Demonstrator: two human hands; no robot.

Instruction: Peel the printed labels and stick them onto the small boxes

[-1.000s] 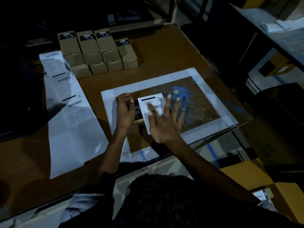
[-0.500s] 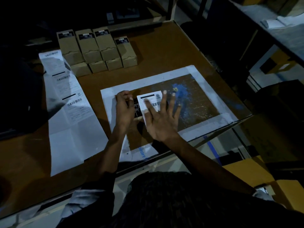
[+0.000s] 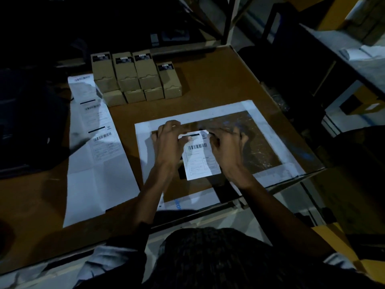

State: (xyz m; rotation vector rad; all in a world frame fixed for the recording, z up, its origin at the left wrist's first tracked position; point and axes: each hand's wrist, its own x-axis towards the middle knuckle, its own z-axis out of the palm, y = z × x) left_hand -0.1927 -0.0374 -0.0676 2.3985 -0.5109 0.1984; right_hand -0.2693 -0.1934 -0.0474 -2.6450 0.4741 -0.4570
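On the worn brown mat (image 3: 256, 142) near the table's front edge, the left hand (image 3: 168, 142) and right hand (image 3: 226, 151), fingers curled, appear to pinch the top corners of a white barcode-printed label (image 3: 201, 157). It seems mid-application over a small box that is mostly hidden; next it likely needs smoothing flat.

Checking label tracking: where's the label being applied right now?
Head view, centre: the label sits between the left hand and right hand, over the mat.
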